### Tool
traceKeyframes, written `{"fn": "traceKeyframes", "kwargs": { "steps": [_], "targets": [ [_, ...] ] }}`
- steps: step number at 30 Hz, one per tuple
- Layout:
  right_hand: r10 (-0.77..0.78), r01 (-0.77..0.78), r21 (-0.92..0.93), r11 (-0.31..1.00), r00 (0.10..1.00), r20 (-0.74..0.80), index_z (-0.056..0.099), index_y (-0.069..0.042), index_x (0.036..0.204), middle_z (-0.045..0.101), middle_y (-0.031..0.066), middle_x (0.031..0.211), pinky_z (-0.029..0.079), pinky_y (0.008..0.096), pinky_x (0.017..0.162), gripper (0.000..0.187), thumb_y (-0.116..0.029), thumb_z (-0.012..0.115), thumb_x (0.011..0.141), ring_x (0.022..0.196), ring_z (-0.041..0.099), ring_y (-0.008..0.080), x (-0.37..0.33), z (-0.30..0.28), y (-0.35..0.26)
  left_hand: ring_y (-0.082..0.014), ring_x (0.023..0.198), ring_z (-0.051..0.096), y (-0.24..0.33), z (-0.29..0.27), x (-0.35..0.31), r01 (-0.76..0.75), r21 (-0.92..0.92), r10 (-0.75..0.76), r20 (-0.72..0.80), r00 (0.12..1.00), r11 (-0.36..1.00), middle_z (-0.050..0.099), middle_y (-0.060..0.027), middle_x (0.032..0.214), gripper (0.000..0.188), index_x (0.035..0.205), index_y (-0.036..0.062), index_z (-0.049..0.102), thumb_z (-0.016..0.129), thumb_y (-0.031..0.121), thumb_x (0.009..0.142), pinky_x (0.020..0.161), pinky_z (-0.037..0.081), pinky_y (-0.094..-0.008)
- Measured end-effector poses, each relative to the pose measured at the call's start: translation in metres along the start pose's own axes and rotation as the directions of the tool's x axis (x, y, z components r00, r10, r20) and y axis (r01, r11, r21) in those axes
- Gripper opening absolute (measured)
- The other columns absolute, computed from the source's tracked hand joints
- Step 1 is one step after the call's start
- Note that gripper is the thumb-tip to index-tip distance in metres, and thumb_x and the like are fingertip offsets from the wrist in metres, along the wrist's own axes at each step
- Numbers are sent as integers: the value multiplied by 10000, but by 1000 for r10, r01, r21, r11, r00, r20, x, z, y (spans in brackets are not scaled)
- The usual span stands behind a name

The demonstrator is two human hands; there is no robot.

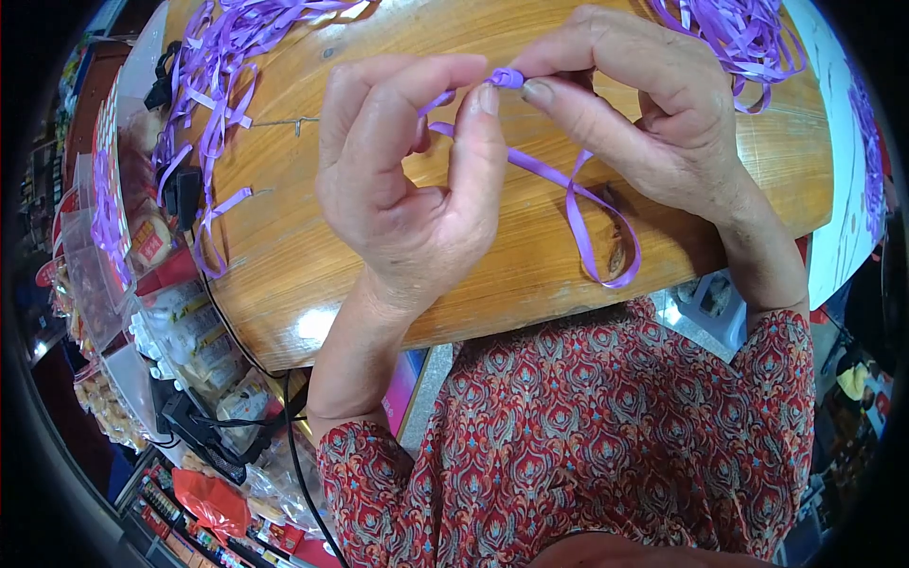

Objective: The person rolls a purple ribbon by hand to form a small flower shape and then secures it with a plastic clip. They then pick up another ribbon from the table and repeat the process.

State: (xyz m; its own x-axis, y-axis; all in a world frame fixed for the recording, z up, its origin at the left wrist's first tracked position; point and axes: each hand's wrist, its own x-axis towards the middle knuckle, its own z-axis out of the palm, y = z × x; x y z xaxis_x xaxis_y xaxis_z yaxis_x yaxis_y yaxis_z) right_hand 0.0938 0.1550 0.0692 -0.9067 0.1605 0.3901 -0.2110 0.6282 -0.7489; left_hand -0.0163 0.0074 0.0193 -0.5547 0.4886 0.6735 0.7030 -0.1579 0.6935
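Observation:
Both my hands meet above the wooden table around a small knotted bundle at the end of a purple ribbon. My left hand pinches it from the left between thumb and forefinger. From the right, the thumb and forefinger of my right hand close on the other side of the same knot. The ribbon's loose tail hangs below the hands and loops onto the tabletop. Part of the ribbon is hidden behind my left fingers.
A heap of purple ribbons lies at the table's far left, another ribbon pile at the far right. The wooden table has a thin metal hook on it. Bagged goods and a black cable are at left.

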Motion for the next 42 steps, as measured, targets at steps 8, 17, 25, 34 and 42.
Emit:
{"fn": "traceKeyframes", "kwargs": {
  "steps": [8, 17, 25, 34, 42],
  "targets": [
    [85, -86, 22, 996, 996, 25, 650, -28, 888, 610, 90, 690, 441, 277, 490, 119, -67, 662, 777, 571, 600, 201, 0, -3, -3, -92, 579, 453, 1, -2, 1, -49, 91, 42, 75, 996, 995, 547, -37, 741, 178, 848, 42, 653, 683, -40, 693, 452, 337, -207],
    [40, -39, -35, 999, 999, 19, 647, -35, 870, 587, 73, 657, 420, 275, 459, 106, -59, 665, 768, 534, 577, 182, -1, -2, 0, -97, 573, 477, 1, -2, 1, -85, 154, 72, 87, 994, 984, 545, -46, 718, 167, 825, 35, 644, 668, -61, 690, 454, 358, -204],
    [78, -84, 86, 993, 994, 71, 649, -24, 909, 614, 82, 703, 443, 259, 498, 137, -69, 662, 780, 575, 595, 169, 1, -2, 0, -105, 585, 500, -1, -2, 2, -123, 174, 106, 105, 989, 977, 529, -44, 710, 169, 776, 34, 592, 651, -74, 660, 477, 397, -213],
    [49, -57, 96, 994, 995, 85, 637, -10, 943, 631, 83, 736, 452, 231, 528, 156, -60, 655, 796, 613, 608, 137, 0, -2, 3, -119, 582, 491, 3, 1, 0, -50, 132, 34, 125, 992, 990, 528, -40, 720, 163, 775, 31, 581, 640, -76, 667, 485, 394, -232],
    [317, -375, 288, 881, 920, 230, 628, 1, 971, 632, 60, 697, 454, 208, 514, 143, -87, 593, 864, 567, 584, 94, 0, -5, -1, -117, 614, 496, 4, 0, -3, -56, 93, 48, 83, 995, 994, 537, -52, 737, 172, 807, 31, 598, 639, -76, 679, 502, 393, -234]
  ]
}}
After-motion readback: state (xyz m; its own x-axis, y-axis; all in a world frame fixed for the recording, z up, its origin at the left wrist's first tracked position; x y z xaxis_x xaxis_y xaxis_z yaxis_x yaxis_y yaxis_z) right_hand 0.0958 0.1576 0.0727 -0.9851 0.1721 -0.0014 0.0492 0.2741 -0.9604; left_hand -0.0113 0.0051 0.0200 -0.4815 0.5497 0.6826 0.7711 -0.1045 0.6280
